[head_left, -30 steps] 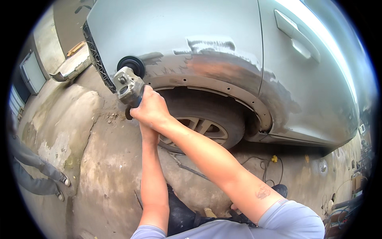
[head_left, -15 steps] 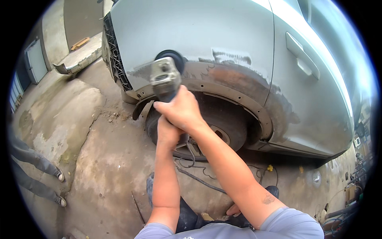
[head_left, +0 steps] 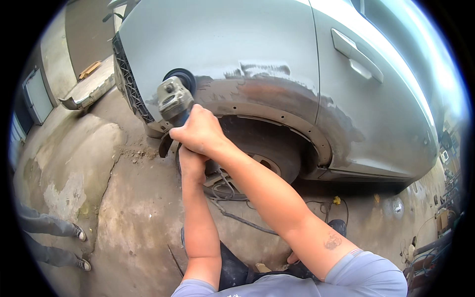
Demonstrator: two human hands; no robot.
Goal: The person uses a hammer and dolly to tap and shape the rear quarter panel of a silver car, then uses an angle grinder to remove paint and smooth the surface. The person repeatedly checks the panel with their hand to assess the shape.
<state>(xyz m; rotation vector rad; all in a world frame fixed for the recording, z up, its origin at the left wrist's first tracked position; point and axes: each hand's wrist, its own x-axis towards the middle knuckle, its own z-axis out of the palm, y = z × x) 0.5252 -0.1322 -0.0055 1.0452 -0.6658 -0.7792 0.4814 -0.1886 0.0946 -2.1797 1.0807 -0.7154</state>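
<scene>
My right hand (head_left: pixel 200 128) grips the upper body of an angle grinder (head_left: pixel 174 101), and my left hand (head_left: pixel 193 163) is wrapped round its rear part just below. The black round pad (head_left: pixel 183 74) sits at the silver car's rear side panel (head_left: pixel 213 44), over the scuffed band above the wheel arch (head_left: pixel 297 128); whether it touches cannot be told. Grey and rust-brown sanded areas (head_left: pixel 267 89) run along that band, with a streaked pale patch above. The wheel (head_left: pixel 282 158) is under my forearms, partly hidden.
A detached bumper (head_left: pixel 89 91) lies at upper left. Another person's legs (head_left: pixel 52 227) stand at lower left. Cables (head_left: pixel 250 220) with a yellow plug (head_left: pixel 337 200) lie below the car. A door handle (head_left: pixel 356 54) is at right, and clutter (head_left: pixel 443 222) lines the right edge.
Relative to the car, the grinder moved rightward and slightly up from one second ago, then slightly back left. Both hands stayed on it. The whole view has shifted.
</scene>
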